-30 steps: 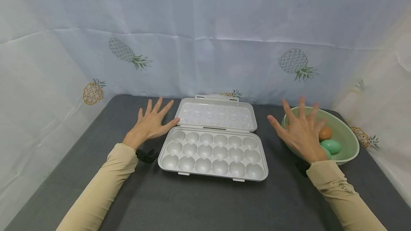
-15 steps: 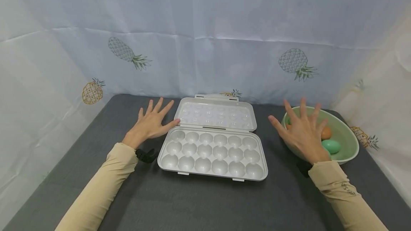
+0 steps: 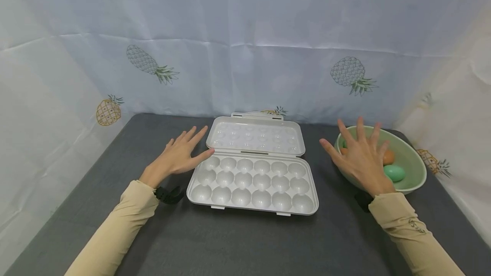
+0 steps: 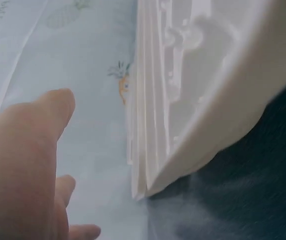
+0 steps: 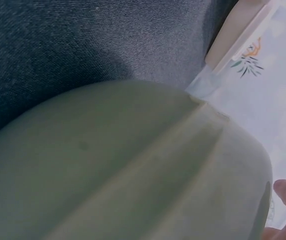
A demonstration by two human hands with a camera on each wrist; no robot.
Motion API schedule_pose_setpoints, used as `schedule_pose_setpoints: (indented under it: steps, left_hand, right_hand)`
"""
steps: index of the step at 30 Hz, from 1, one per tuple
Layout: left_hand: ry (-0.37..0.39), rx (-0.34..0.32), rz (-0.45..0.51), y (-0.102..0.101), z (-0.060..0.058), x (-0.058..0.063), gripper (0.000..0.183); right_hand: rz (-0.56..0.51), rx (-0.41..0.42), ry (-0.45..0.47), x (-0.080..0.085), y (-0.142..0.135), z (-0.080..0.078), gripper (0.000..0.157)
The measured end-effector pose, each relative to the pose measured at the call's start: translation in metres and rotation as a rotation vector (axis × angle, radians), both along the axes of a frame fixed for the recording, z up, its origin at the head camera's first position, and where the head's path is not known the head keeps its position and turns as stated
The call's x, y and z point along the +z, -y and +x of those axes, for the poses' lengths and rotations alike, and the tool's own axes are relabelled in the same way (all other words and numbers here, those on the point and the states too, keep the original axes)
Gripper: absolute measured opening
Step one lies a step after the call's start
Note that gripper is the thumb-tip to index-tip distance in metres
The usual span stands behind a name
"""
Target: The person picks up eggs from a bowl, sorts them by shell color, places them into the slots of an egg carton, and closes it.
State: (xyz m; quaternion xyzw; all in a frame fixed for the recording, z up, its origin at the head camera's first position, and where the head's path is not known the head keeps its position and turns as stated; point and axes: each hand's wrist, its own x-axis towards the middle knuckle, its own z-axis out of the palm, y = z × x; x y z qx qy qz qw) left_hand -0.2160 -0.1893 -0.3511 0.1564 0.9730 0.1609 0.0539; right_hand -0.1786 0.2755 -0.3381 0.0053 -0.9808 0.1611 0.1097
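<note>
A white egg tray (image 3: 253, 210) lies unfolded on the dark table, rows of round hollows in its front half and its lid (image 3: 257, 133) laid back behind. My left hand (image 3: 176, 156) hovers at the tray's left side, fingers spread and holding nothing. In the left wrist view its thumb (image 4: 43, 115) stands apart from the tray's edge. To the right is a pale green bowl (image 3: 412, 165) with orange and green eggs, one a green egg (image 3: 394, 173) and one an orange egg (image 3: 388, 157). Above the bowl's left part my right hand (image 3: 360, 163) is spread and holds nothing, hiding some eggs.
A dark grey cloth covers the table (image 3: 245, 246). Behind it hangs a pale curtain (image 3: 245, 75) with pineapple prints, which also rises along both sides. The bowl stands near the table's right edge.
My left hand has tilted and shifted slightly left and down, its fingers closer together. The right hand stays nearly still over the bowl. Tray and bowl look unmoved, apart from a slight camera shift.
</note>
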Motion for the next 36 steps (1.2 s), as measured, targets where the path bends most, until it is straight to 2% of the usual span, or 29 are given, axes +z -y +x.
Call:
schedule_pose_setpoints:
  steps: [7,9,13,15,21,26,30,33,36]
  left_hand:
    - [0.025,-0.089,0.117,0.0,0.024,-0.007,0.081]
    - [0.052,-0.115,0.171,0.001,0.031,-0.011,0.083]
    - [0.094,-0.172,0.269,0.005,0.044,-0.02,0.087]
    - [0.093,-0.194,0.295,0.007,0.051,-0.025,0.088]
    - [0.059,-0.195,0.322,0.015,0.069,-0.037,0.089]
    - [0.014,-0.182,0.318,0.018,0.076,-0.044,0.09]
    - [0.012,-0.205,0.375,0.023,0.077,-0.048,0.091]
    - [0.021,-0.244,0.461,0.027,0.076,-0.053,0.092]
    - [0.059,-0.284,0.536,0.03,0.071,-0.06,0.093]
  right_hand:
    - [-0.019,-0.003,-0.003,0.0,-0.004,0.004,0.085]
    - [-0.043,0.018,-0.064,-0.001,-0.006,0.005,0.079]
    - [-0.14,0.102,-0.226,-0.003,-0.012,0.009,0.054]
    - [-0.193,0.14,-0.275,-0.003,-0.015,0.011,0.046]
    - [-0.224,0.121,-0.25,-0.001,-0.024,0.011,0.04]
    - [-0.309,0.082,-0.171,-0.003,-0.037,0.013,0.041]
    - [-0.388,0.054,-0.115,-0.004,-0.044,0.015,0.045]
    - [-0.436,0.044,-0.098,-0.004,-0.049,0.013,0.048]
    - [-0.494,0.034,-0.088,-0.005,-0.054,0.011,0.049]
